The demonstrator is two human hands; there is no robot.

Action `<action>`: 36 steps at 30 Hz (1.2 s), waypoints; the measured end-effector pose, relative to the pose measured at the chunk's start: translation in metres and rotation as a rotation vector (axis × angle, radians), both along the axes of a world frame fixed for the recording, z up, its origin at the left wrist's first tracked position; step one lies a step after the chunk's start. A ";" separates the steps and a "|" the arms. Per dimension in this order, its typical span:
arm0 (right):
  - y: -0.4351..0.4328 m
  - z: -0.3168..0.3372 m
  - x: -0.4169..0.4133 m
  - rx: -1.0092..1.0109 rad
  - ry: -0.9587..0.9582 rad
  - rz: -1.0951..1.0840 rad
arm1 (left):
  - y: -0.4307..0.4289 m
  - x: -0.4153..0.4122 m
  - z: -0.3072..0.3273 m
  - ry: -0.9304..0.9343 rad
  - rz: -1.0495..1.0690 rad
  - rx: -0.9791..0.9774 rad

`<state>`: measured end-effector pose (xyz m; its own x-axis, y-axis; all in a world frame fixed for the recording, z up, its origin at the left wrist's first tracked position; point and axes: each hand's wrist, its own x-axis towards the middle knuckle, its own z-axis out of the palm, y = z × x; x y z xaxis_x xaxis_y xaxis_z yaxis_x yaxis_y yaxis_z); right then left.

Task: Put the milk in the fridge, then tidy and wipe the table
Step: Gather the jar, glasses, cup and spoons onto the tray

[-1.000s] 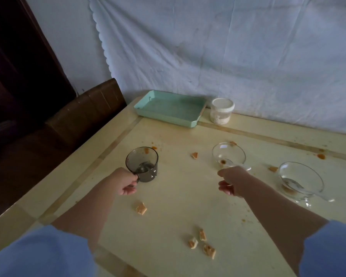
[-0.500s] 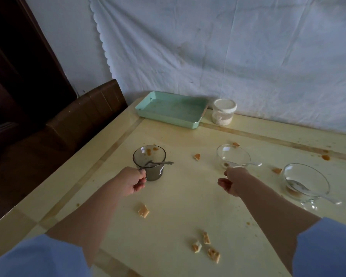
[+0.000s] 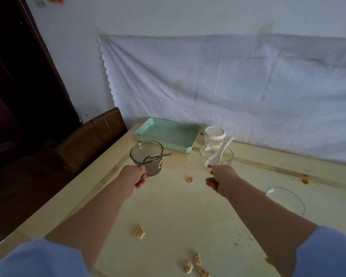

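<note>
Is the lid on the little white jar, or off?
On. The white jar has its ribbed lid sitting flat on top.

My left hand (image 3: 135, 177) covers the handle of the smoky mug (image 3: 148, 157), and the white mark on its side is too small to read. My right hand (image 3: 221, 176) hides its own fingertips at the rim of the glass bowl (image 3: 225, 159), which blocks the lower part of the white jar (image 3: 214, 134). My right forearm (image 3: 268, 220) cuts across the second bowl (image 3: 288, 196), and the bottom edge crops the nearest crumb (image 3: 204, 273).
</note>
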<state>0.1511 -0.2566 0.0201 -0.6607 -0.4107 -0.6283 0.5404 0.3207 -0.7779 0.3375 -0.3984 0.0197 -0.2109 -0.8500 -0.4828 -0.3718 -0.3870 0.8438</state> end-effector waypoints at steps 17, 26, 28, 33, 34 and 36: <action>-0.193 0.008 -0.067 -0.143 0.131 0.234 | -0.194 -0.115 0.008 0.116 0.037 -0.095; -0.279 -0.056 -0.099 -0.150 0.093 0.269 | -0.265 -0.164 -0.055 0.044 0.028 -0.047; -0.296 -0.072 -0.103 -0.151 0.083 0.277 | -0.277 -0.171 -0.069 0.033 0.023 -0.040; -0.326 -0.101 -0.110 -0.129 0.076 0.306 | -0.303 -0.184 -0.091 -0.003 0.029 -0.045; -0.332 -0.106 -0.111 -0.125 0.079 0.315 | -0.308 -0.185 -0.094 -0.017 0.031 -0.050; -0.340 -0.113 -0.113 -0.106 0.091 0.332 | -0.316 -0.187 -0.098 -0.028 0.027 -0.043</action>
